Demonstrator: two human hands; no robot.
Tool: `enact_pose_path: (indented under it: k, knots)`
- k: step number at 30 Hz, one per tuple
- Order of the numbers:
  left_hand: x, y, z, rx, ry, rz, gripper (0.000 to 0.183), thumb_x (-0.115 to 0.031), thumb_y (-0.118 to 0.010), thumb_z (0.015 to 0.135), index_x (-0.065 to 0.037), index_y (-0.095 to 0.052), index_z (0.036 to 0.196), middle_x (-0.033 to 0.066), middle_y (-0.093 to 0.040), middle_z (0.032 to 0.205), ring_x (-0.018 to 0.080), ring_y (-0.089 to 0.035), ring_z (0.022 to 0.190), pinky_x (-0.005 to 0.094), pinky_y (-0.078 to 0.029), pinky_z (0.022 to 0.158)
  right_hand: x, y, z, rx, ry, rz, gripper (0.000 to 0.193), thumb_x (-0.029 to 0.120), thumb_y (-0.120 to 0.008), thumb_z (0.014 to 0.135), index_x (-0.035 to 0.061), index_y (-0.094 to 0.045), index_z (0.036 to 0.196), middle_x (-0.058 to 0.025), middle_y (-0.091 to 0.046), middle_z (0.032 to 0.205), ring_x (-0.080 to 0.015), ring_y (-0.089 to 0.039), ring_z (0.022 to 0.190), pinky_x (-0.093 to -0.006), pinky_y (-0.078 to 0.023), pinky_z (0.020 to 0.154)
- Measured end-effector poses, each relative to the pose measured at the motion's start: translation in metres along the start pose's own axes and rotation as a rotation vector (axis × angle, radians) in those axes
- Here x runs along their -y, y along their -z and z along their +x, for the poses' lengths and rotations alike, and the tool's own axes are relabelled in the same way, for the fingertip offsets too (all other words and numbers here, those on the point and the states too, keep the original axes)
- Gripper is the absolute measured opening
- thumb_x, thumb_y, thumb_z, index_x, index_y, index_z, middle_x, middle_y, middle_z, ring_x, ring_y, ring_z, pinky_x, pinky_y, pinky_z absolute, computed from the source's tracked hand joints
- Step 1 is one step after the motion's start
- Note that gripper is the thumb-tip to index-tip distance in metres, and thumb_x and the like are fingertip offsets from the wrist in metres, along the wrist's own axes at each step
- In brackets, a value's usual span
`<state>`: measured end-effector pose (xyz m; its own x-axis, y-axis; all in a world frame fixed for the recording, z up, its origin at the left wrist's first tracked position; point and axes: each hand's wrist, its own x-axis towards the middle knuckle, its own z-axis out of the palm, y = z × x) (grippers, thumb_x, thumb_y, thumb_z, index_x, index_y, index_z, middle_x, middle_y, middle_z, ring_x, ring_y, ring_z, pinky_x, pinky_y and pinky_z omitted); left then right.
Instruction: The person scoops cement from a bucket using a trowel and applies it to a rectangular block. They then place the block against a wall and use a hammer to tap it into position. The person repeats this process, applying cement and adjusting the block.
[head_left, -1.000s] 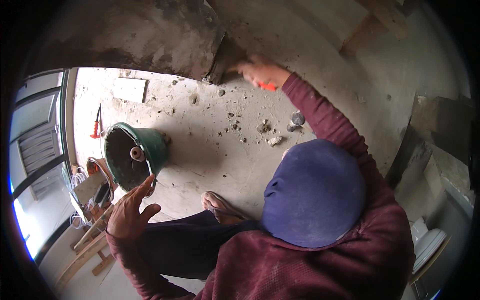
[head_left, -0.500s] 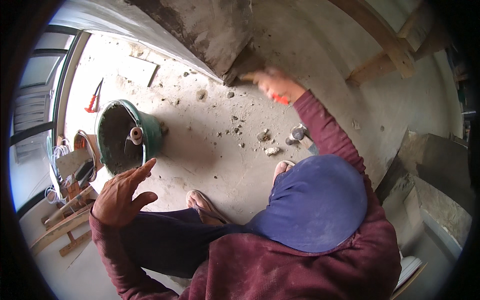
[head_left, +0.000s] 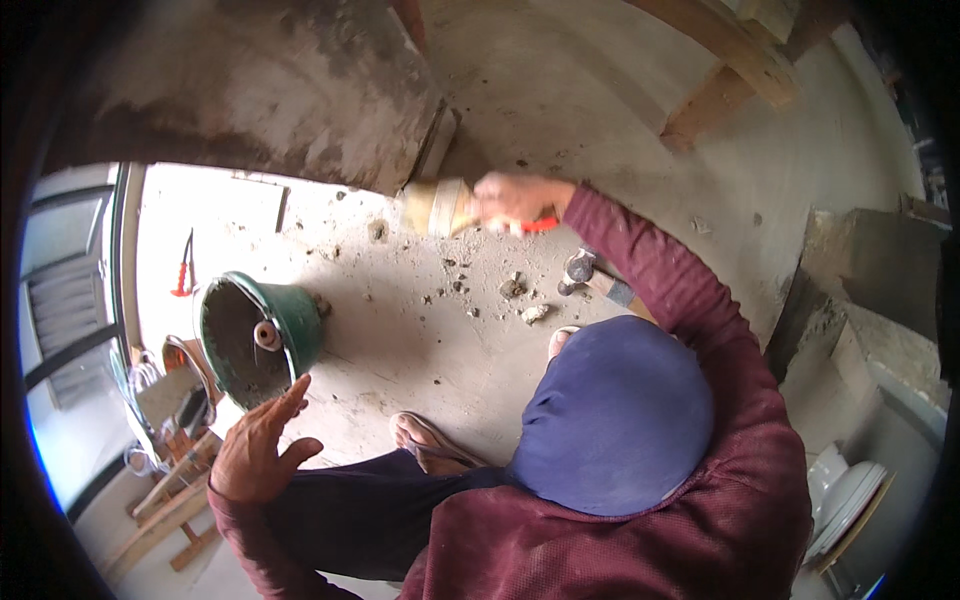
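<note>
My right hand, blurred by motion, is closed on a wide paintbrush with pale bristles and a red-orange handle. The bristles are just below the lower corner of a large grey plastered block; whether they touch it I cannot tell. Over my left knee, my left hand is held with its fingers stretched out and thumb apart, holding nothing. Just beyond its fingertips stands a green bucket, grey inside, with a handle that has a round pale grip.
A hammer and several mortar crumbs lie on the floor before my feet. A red-handled tool is beyond the bucket. Wooden pieces lie at left, a timber brace stands far right, and grey slabs are at right.
My right hand has swung left with the brush, whose bristles now show below the block's corner. The view has shifted, so the block fills more of the top. My left hand keeps its pose.
</note>
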<state>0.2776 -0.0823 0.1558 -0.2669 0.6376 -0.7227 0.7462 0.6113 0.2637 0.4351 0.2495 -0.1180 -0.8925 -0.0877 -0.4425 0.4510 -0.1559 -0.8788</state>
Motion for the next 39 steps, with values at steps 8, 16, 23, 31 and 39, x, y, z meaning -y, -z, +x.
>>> enact_pose_path:
  k: [8, 16, 23, 31, 39]
  knots:
    - [0.005, 0.001, 0.014, 0.082, 0.042, -0.018, 0.072, -0.016, -0.071, 0.077, -0.011, -0.038, 0.141, 0.0165, -0.063, 0.112, 0.0282, -0.06, 0.107, 0.0386, -0.045, 0.092, 0.021, 0.122, -0.038, -0.563, 0.081, -0.102, 0.033, 0.037, -0.054, 0.092, 0.0055, -0.062, 0.099, -0.0018, -0.052, 0.059, -0.0089, -0.049, 0.045, -0.025, -0.039, 0.039]
    - [0.036, 0.011, 0.051, 0.033, 0.225, -0.052, 0.05, -0.018, -0.058, 0.087, -0.007, -0.047, 0.135, 0.0164, -0.065, 0.11, 0.0253, -0.062, 0.103, 0.0371, -0.046, 0.091, -0.064, -0.016, -0.006, 0.17, 0.07, 0.451, 0.024, 0.027, -0.052, 0.093, 0.0023, -0.049, 0.093, -0.0083, -0.057, 0.068, -0.0158, -0.056, 0.049, -0.0288, -0.05, 0.039]
    - [0.028, 0.017, 0.066, 0.318, 0.12, -0.237, 0.037, -0.028, -0.06, 0.086, -0.002, -0.065, 0.113, 0.0121, -0.064, 0.113, 0.0241, -0.059, 0.107, 0.0354, -0.046, 0.09, -0.031, 0.035, 0.068, 0.181, 0.218, 0.162, 0.031, 0.029, -0.051, 0.092, -0.0008, -0.057, 0.094, -0.0074, -0.058, 0.068, -0.014, -0.055, 0.046, -0.026, -0.047, 0.042]
    - [0.004, 0.015, 0.099, 0.386, 0.136, -0.109, 0.043, -0.037, -0.063, 0.084, -0.003, -0.066, 0.111, 0.0149, -0.063, 0.115, 0.028, -0.057, 0.111, 0.0376, -0.041, 0.097, 0.023, 0.116, -0.002, -0.419, 0.26, -0.297, 0.031, 0.027, -0.049, 0.09, 0.0038, -0.067, 0.08, -0.0059, -0.057, 0.056, -0.0148, -0.055, 0.044, -0.0342, -0.046, 0.047]
    - [-0.003, 0.022, 0.109, 0.41, 0.118, -0.139, 0.051, -0.048, -0.062, 0.084, -0.004, -0.067, 0.109, 0.0134, -0.063, 0.117, 0.027, -0.057, 0.112, 0.039, -0.04, 0.099, 0.015, 0.083, -0.04, -0.838, 0.483, -0.467, 0.028, 0.025, -0.05, 0.091, 0.001, -0.064, 0.089, -0.0166, -0.059, 0.067, -0.0301, -0.06, 0.062, -0.0423, -0.048, 0.061]
